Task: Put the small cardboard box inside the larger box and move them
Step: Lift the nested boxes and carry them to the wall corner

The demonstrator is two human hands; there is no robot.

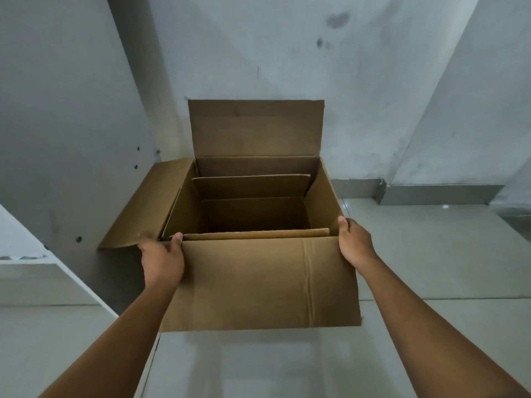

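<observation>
A large open cardboard box fills the middle of the head view, its flaps spread to the back, the left and the front. The small cardboard box sits inside it, open-topped, with its own flaps standing up. My left hand grips the large box at its near left corner, thumb over the rim. On the near right corner my right hand holds the side wall. The bottom of the large box is hidden behind its hanging front flap.
A grey wall stands right behind the box. A grey panel with screw holes leans at the left. Pale floor tiles spread to the right and front. A white ledge sits at the lower left.
</observation>
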